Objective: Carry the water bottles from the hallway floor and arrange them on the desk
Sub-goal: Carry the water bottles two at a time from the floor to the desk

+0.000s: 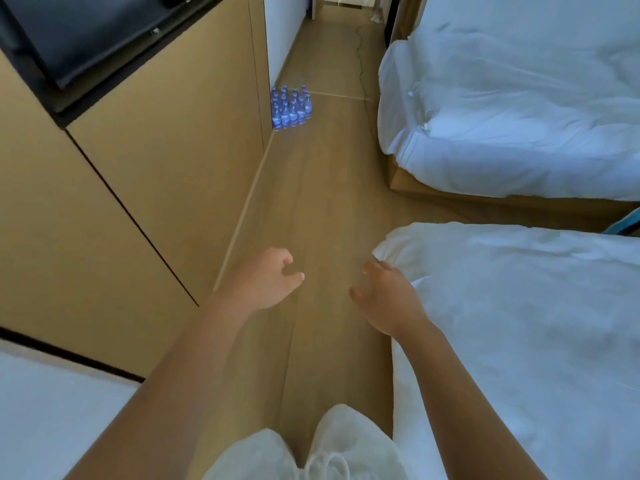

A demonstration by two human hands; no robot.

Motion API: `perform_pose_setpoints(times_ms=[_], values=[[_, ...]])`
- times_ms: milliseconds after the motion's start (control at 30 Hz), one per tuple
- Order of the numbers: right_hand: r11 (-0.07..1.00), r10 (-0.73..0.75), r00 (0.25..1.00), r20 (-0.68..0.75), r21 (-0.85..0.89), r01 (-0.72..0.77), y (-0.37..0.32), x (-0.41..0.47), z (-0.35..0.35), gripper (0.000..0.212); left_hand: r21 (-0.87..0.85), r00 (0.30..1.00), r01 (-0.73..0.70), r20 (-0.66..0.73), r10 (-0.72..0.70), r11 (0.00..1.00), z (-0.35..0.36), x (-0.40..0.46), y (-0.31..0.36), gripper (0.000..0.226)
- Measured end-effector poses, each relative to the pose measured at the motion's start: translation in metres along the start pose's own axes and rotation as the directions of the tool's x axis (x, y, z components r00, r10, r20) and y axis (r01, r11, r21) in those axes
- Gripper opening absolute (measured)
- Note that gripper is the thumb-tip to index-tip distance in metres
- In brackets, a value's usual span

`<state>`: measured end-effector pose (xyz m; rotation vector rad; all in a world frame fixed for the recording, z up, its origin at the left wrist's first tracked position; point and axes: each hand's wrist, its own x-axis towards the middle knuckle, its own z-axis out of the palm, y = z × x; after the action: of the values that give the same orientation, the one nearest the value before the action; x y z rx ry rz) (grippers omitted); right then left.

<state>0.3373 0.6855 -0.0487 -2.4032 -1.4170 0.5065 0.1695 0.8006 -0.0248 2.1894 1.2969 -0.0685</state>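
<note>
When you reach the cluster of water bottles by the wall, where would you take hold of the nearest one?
Probably by its neck, from above: the water bottles stand upright, packed together against the wall, so only the caps and the aisle-facing side are free. Both the left hand and right hand hold nothing.

Head view, seemingly down hallway floor (pixel 322 188)

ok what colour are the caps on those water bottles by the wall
Blue, like their labels; the water bottles are clear. Seen in the head view.

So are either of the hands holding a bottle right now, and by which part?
Neither. The left hand and right hand hang loosely curled and empty; the water bottles stand on the floor by the wall.
</note>
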Motion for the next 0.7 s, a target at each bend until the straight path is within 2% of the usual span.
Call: perform_pose_setpoints(times_ms=[200,333,533,700], values=[[1.000,0.011,1.000,-0.020,0.014,-0.010,0.018,0.117,-0.009,0.045,0.057,1.000,0.007,0.015,-0.008,0.998,-0.023,0.118,0.016,0.048],[0.999,-0.031,0.999,-0.011,0.008,0.031,0.030,0.213,-0.027,0.044,0.072,1.000,0.001,-0.027,0.001,0.997,-0.044,0.212,0.047,0.045],[0.993,-0.100,0.995,-0.002,-0.066,0.100,0.048,0.358,-0.091,0.043,-0.032,0.998,0.016,-0.068,-0.018,0.999,-0.085,0.348,0.105,0.044],[0.993,-0.102,0.995,0.010,-0.064,0.102,0.061,0.454,-0.122,0.042,-0.036,0.996,0.037,-0.076,-0.040,0.999,-0.106,0.436,0.127,0.044]])
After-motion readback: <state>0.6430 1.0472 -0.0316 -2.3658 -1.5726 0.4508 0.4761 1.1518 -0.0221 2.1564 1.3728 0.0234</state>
